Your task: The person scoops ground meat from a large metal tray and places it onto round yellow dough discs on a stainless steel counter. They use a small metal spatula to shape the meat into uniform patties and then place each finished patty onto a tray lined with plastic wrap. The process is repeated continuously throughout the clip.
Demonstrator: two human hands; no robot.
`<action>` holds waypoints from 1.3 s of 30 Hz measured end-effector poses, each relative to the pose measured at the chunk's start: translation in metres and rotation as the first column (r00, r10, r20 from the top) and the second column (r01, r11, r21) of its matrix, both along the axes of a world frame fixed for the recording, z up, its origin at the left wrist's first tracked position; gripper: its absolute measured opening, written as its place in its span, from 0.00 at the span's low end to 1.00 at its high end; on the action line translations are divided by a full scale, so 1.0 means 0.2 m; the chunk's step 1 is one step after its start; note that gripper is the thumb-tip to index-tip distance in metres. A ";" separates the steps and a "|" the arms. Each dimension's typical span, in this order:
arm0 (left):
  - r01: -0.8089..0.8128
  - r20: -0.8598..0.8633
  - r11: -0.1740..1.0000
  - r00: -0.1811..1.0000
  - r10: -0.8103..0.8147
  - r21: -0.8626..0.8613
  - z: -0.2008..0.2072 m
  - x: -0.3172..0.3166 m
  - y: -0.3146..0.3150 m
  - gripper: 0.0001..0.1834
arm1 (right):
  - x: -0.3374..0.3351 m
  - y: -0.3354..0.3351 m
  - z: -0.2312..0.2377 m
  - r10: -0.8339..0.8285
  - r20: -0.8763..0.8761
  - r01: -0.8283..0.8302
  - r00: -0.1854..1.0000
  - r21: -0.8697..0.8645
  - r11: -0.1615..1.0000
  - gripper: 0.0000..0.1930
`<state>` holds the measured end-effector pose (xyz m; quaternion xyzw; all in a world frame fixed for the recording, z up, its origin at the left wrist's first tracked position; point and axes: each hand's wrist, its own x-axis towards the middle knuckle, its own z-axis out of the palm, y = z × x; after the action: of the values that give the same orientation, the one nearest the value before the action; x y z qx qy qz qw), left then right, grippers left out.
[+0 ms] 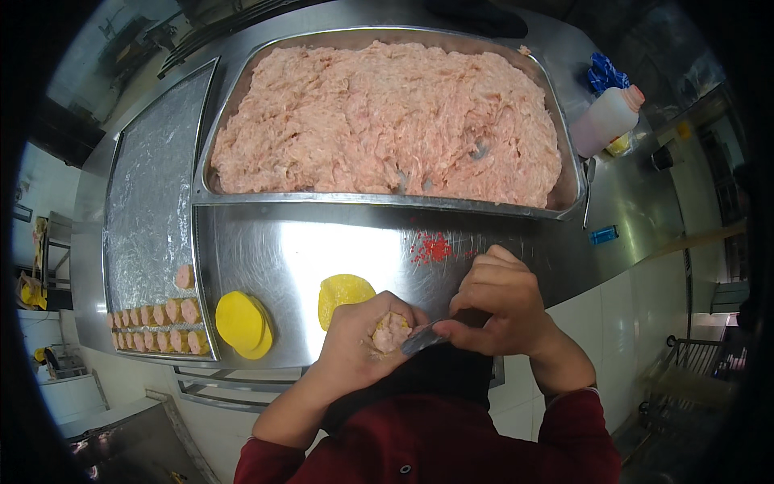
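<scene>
My left hand (348, 343) is curled around a small open-topped dumpling (391, 332) with pale minced meat showing at its top. In my right hand (504, 302) a thin flat metal spatula (421, 339) is pinched, its blade against the dumpling's edge; the fingers hide its handle end. A yellow round wrapper (345, 292) lies just beyond my left hand. Further left sits a small stack of yellow wrappers (240, 321). Scattered red bits (434, 248) lie on the steel table beyond my hands.
A deep steel pan (387, 198) of minced meat (379, 113) spans the back. At left, a film-lined tray (149, 185) carries rows of finished dumplings (165, 313) at its near end. A pink-filled bottle (609, 121), blue plastic (605, 74) and a small blue object (603, 235) stand right.
</scene>
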<state>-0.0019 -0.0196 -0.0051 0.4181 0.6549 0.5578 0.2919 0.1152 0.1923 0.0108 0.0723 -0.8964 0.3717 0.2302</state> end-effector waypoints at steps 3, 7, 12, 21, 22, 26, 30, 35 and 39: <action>-0.010 -0.012 0.998 1.000 0.010 -0.061 0.02 0.02 -0.02 0.11 | -0.05 -0.03 -0.02 0.041 -0.042 -0.041 0.998 -0.019 0.999 0.18; -0.062 -0.036 0.994 0.998 0.059 -0.087 0.04 0.04 -0.03 0.09 | -0.07 -0.02 -0.02 0.016 -0.057 -0.013 0.998 0.062 0.998 0.17; -0.074 -0.006 0.996 0.997 0.074 -0.052 0.03 0.03 -0.01 0.09 | -0.03 -0.02 0.00 -0.016 -0.029 0.018 0.999 0.043 0.999 0.15; -0.119 0.030 0.993 0.992 0.119 -0.022 0.03 0.05 0.01 0.08 | -0.05 -0.04 0.00 -0.043 -0.130 0.043 0.991 -0.004 0.999 0.17; -0.099 -0.004 0.995 0.995 0.099 0.000 0.03 0.05 0.01 0.08 | -0.05 -0.04 -0.01 -0.028 -0.075 0.029 0.997 0.012 0.999 0.16; -0.133 -0.065 0.990 0.989 0.130 -0.043 0.02 0.04 0.01 0.08 | -0.05 -0.05 -0.03 -0.067 -0.057 0.071 0.996 0.079 0.994 0.14; -0.123 -0.017 0.992 0.992 0.122 -0.039 0.02 0.04 0.01 0.08 | -0.04 -0.07 -0.04 -0.083 -0.135 0.080 0.987 -0.027 0.996 0.13; -0.135 -0.065 0.988 0.989 0.130 -0.076 0.02 0.02 0.01 0.09 | -0.03 -0.05 -0.06 -0.133 -0.018 0.134 0.991 0.039 0.990 0.13; -0.184 0.015 0.983 0.983 0.184 -0.016 0.01 0.04 0.02 0.17 | 0.03 0.00 -0.05 -0.187 0.050 0.192 0.981 -0.119 0.974 0.15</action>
<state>0.0058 -0.0157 -0.0036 0.3490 0.6924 0.5809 0.2476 0.1217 0.1922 0.0004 -0.0350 -0.8789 0.4039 0.2513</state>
